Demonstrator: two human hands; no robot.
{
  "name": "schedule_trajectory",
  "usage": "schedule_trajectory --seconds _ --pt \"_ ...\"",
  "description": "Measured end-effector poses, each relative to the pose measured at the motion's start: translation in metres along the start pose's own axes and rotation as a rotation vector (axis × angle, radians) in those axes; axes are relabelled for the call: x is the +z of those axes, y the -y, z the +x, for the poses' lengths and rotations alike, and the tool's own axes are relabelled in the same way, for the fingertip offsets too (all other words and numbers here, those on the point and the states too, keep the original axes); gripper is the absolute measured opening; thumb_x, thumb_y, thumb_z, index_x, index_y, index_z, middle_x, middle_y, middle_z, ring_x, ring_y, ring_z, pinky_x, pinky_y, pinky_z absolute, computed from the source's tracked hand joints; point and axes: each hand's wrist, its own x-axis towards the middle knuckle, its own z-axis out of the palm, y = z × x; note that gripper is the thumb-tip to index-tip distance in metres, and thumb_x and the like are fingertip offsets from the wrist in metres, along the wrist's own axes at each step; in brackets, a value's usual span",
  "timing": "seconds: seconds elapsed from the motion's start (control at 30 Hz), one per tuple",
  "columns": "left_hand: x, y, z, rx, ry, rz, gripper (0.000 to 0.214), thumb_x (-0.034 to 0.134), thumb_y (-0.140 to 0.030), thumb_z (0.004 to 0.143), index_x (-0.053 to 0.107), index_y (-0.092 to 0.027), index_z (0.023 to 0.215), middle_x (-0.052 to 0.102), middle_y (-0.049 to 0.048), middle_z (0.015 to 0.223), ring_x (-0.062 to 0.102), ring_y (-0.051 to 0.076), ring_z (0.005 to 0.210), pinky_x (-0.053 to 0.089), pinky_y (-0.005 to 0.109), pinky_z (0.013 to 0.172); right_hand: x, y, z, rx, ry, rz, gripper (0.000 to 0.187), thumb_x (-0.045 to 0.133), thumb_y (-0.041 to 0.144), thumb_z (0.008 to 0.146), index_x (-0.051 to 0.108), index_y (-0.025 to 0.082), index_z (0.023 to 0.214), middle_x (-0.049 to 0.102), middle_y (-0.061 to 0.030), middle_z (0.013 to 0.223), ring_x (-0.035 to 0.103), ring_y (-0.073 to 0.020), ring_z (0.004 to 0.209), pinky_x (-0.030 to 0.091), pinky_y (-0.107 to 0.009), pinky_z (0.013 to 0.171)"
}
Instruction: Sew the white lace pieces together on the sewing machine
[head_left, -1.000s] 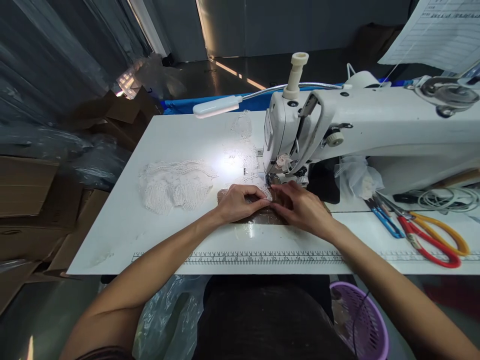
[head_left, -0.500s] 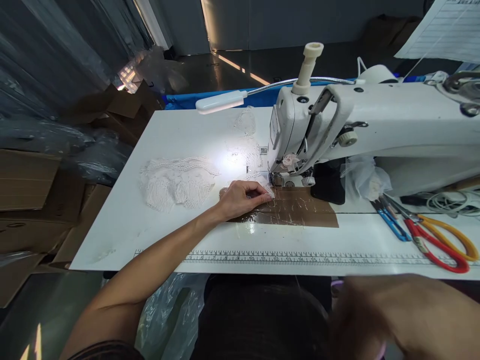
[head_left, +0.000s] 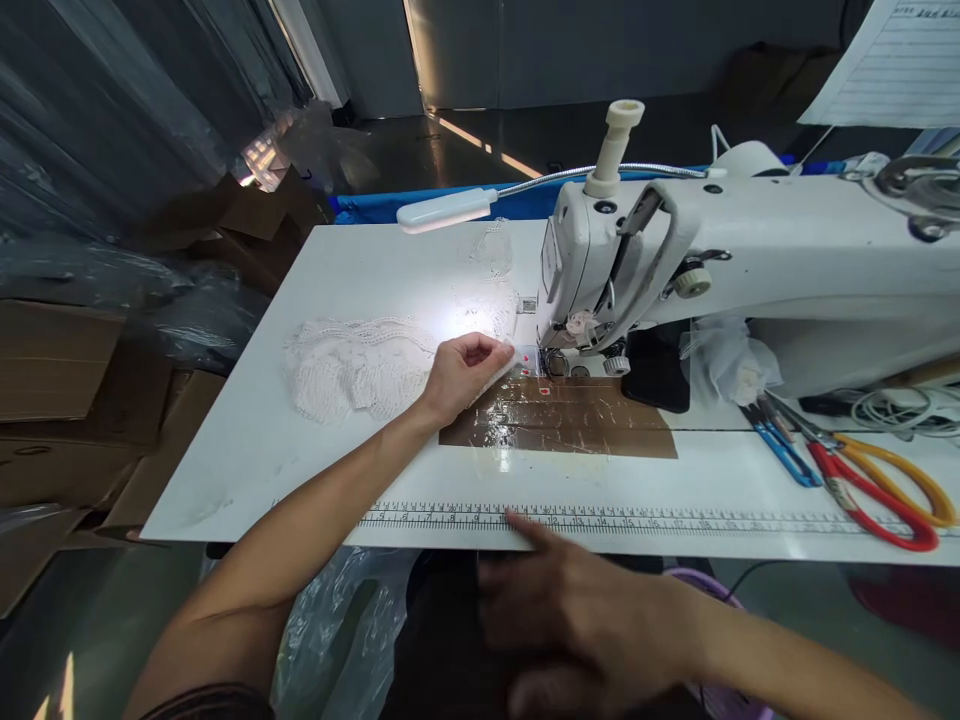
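Note:
My left hand [head_left: 459,382] pinches the edge of a white lace piece [head_left: 498,374] just left of the sewing machine's [head_left: 574,265] needle area. Much of that piece is hidden behind the fingers. My right hand [head_left: 581,605], blurred by motion, is at the table's front edge with its index finger stretched out and nothing visible in it. Another gathered strip of white lace [head_left: 360,370] lies flat to the left of my left hand. More white lace [head_left: 491,250] stretches back under the lamp, beside the machine head.
Brown tape [head_left: 592,420] covers the table before the needle area, with small red marks near it. A printed ruler [head_left: 630,518] runs along the front edge. Scissors [head_left: 877,490] and blue-handled snips [head_left: 784,450] lie right. A lamp [head_left: 446,210] hangs over the table; cardboard boxes [head_left: 56,360] stand left.
My left hand has moved left and slightly back, away from the needle, with the lace. My right hand has come in from the lower right toward the table's front edge.

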Motion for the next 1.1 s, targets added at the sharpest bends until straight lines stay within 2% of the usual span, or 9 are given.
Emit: schedule_trajectory --seconds 0.1,0.23,0.33,0.4,0.53,0.6,0.73,0.9,1.1 --pt "-0.005 0.003 0.008 0.064 -0.207 -0.001 0.019 0.074 -0.034 0.076 0.067 -0.017 0.074 0.069 0.0023 0.076 0.062 0.012 0.069 0.051 0.026 0.069 -0.008 0.014 -0.005 -0.027 0.045 0.294 0.023 0.048 0.029 0.097 0.069 0.017 0.100 0.074 -0.0029 0.094 0.068 -0.0125 0.091 0.048 -0.025 0.090" --pt "-0.017 0.001 0.019 0.169 -0.460 0.019 0.016 0.070 -0.033 0.079 0.065 -0.017 0.078 0.067 0.0017 0.078 0.061 0.011 0.070 0.051 0.025 0.068 -0.035 0.002 -0.007 0.302 -0.276 0.188 0.017 0.056 0.031 0.093 0.067 0.018 0.091 0.072 -0.0046 0.094 0.066 -0.0165 0.089 0.049 -0.031 0.083" --pt "-0.025 -0.008 0.020 0.331 -0.545 0.094 0.016 0.065 -0.034 0.084 0.063 -0.019 0.081 0.067 0.0019 0.079 0.061 0.012 0.070 0.051 0.025 0.067 -0.048 -0.012 -0.011 0.352 -0.364 0.110 0.016 0.053 0.029 0.095 0.066 0.020 0.092 0.070 -0.0049 0.096 0.065 -0.0164 0.087 0.050 -0.032 0.080" --pt "-0.025 -0.013 0.015 0.464 -0.411 0.223 0.015 0.064 -0.034 0.086 0.063 -0.019 0.082 0.067 0.0027 0.080 0.061 0.012 0.071 0.050 0.026 0.067 -0.053 -0.020 -0.016 0.354 -0.415 0.063 0.016 0.052 0.028 0.096 0.065 0.020 0.092 0.069 -0.0062 0.100 0.065 -0.0167 0.089 0.052 -0.032 0.079" --pt "-0.008 -0.010 -0.008 0.628 0.333 0.695 0.020 0.057 -0.030 0.091 0.066 -0.020 0.077 0.068 0.0030 0.074 0.060 0.014 0.065 0.049 0.029 0.062 -0.064 -0.041 -0.024 0.433 -0.537 -0.127 0.017 0.050 0.028 0.096 0.064 0.020 0.091 0.068 -0.0083 0.103 0.066 -0.0204 0.093 0.053 -0.036 0.082" --pt "0.000 -0.007 -0.018 0.693 0.547 0.872 0.019 0.059 -0.033 0.091 0.068 -0.021 0.080 0.070 0.0047 0.082 0.061 0.015 0.068 0.048 0.033 0.066 -0.067 -0.052 -0.024 0.456 -0.580 -0.205 0.018 0.048 0.026 0.095 0.064 0.020 0.100 0.068 -0.0094 0.105 0.066 -0.0220 0.096 0.054 -0.038 0.085" --pt "0.001 -0.014 -0.019 0.739 0.552 0.883 0.028 0.062 -0.046 0.088 0.069 -0.020 0.094 0.070 0.0073 0.098 0.065 0.019 0.085 0.048 0.035 0.076 -0.067 -0.069 -0.017 0.354 -0.551 -0.343 0.033 0.046 0.017 0.093 0.060 0.018 0.122 0.064 -0.0122 0.120 0.062 -0.0242 0.110 0.052 -0.042 0.095" --pt "-0.003 -0.026 0.015 0.613 0.358 0.973 0.022 0.053 -0.032 0.093 0.067 -0.015 0.099 0.067 0.0110 0.104 0.062 0.023 0.094 0.048 0.037 0.080 -0.058 -0.074 -0.015 0.231 -0.402 -0.483 0.035 0.048 0.013 0.089 0.064 0.018 0.120 0.067 -0.0105 0.117 0.058 -0.0283 0.114 0.049 -0.050 0.098" --pt "0.008 -0.016 0.056 0.419 0.522 0.960 0.014 0.065 -0.029 0.080 0.070 -0.016 0.084 0.067 0.0081 0.091 0.063 0.022 0.081 0.048 0.033 0.067 -0.049 -0.077 -0.022 0.270 -0.402 -0.547 0.041 0.048 0.011 0.088 0.061 0.018 0.126 0.065 -0.0113 0.124 0.056 -0.0306 0.117 0.050 -0.055 0.095"
